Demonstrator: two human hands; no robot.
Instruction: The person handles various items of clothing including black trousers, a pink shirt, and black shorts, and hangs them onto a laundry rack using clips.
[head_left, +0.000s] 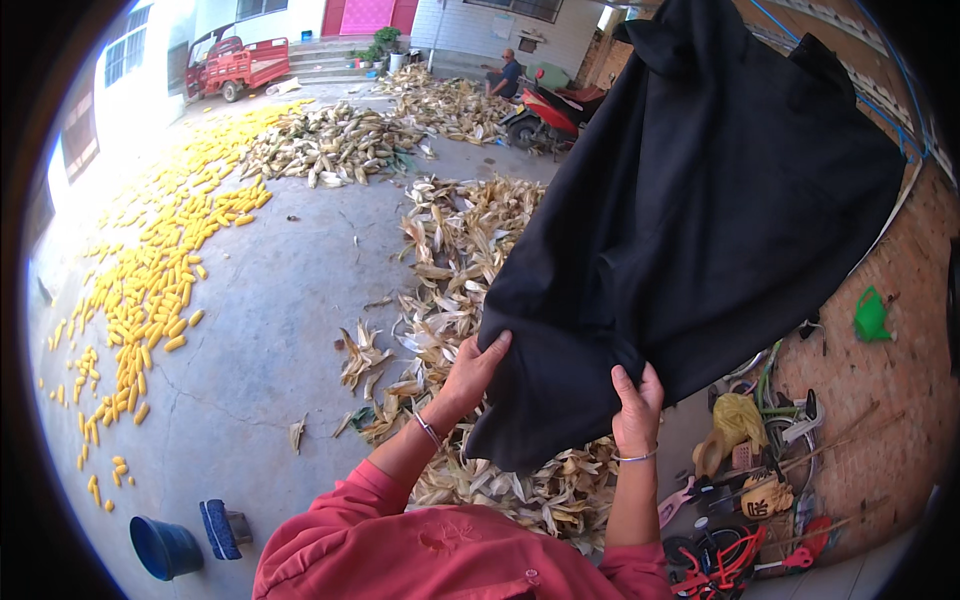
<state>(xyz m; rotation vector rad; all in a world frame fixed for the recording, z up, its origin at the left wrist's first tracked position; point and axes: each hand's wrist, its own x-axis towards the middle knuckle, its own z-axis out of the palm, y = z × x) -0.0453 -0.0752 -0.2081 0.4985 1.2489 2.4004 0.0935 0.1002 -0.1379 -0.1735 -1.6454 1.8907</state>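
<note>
A large piece of black cloth (705, 210), seemingly a garment, spreads from the upper right down to both hands. My left hand (469, 373) grips its lower left part, thumb on top and fingers hidden behind the fabric. On the lower edge further right, my right hand (637, 409) pinches the cloth between raised thumb and curled fingers. Creases run upward from between the two hands, and a loose flap hangs below them. How the top of the cloth is held up cannot be made out. Blue cord (889, 120) shows beside its upper right side.
Dry corn husks (457, 255) lie beneath the cloth. Yellow corn cobs (161, 300) spread along the left, near a blue bucket (166, 547). Bicycles (724, 559) and clutter line the brick wall (862, 420). Further off are a red motorcycle (544, 116), a seated person (506, 75) and a red cargo tricycle (240, 66).
</note>
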